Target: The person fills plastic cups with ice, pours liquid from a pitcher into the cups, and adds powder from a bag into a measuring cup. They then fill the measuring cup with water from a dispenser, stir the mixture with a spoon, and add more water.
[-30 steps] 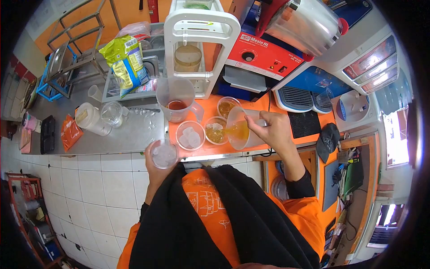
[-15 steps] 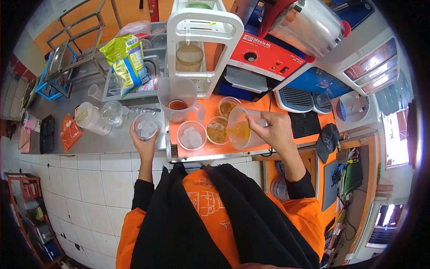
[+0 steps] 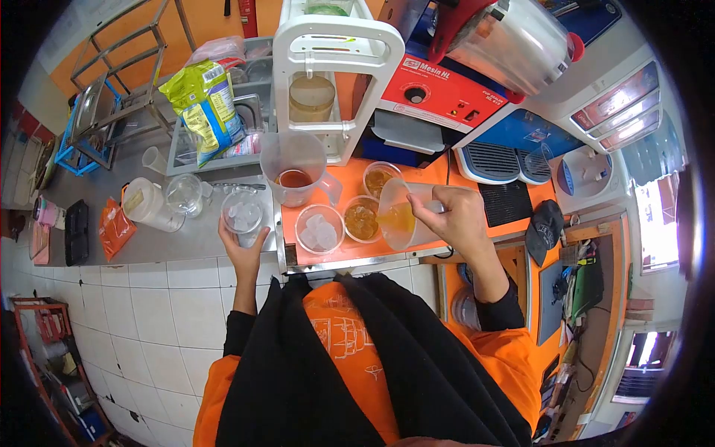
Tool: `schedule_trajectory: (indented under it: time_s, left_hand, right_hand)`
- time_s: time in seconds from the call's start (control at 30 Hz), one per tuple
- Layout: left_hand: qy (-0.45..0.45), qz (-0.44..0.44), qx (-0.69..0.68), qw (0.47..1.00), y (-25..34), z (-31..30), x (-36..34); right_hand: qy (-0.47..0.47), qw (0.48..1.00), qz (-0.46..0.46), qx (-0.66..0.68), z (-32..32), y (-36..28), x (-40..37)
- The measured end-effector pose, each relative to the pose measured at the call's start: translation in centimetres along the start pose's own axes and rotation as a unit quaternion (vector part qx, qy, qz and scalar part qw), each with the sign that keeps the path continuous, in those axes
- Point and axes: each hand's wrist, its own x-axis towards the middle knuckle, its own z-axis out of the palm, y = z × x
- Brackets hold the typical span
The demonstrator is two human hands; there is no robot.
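Observation:
My left hand (image 3: 243,253) is open at the near side of a clear cup of ice (image 3: 243,212) on the metal counter, its thumb apart from the cup. My right hand (image 3: 456,216) is closed on the handle of a clear jug (image 3: 398,214), which is tilted and holds orange liquid. Just left of the jug's mouth stands a cup of brownish-orange drink with ice (image 3: 362,219). Behind it is a second filled cup (image 3: 381,179). A cup of ice (image 3: 320,229) sits on the orange surface, near a big jug (image 3: 293,167) with some reddish-brown liquid.
A red cup sealer (image 3: 443,93) and a white rack (image 3: 339,37) stand behind the cups. On the left are a white tub (image 3: 149,205), a clear container (image 3: 186,195), an orange packet (image 3: 117,231) and a grey tray (image 3: 179,153) with a green-yellow bag (image 3: 205,112). A drip tray (image 3: 488,162) is right.
My left hand has loosened from the cup of ice, its thumb now lower and spread. The cup left of the tilted jug looks fuller and darker. My right hand has hardly moved.

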Motion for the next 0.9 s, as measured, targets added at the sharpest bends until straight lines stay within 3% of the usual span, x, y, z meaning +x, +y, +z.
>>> schedule_trajectory:
  time_s: [0.3,0.8,0.9]
  left_hand:
    - [-0.003,-0.06,0.029,0.998,1.5,-0.8,-2.2]
    - [-0.004,-0.05,0.052,0.997,1.5,-1.3,-2.7]
    - [0.003,-0.051,0.049,0.998,1.5,-1.3,-2.8]
  right_hand:
    - [0.002,1.0,0.005,-0.003,0.1,0.2,-0.1]
    - [-0.003,0.999,0.025,-0.019,-0.2,0.1,-0.7]
    - [0.003,0.996,0.059,0.07,-0.6,0.3,-0.5]
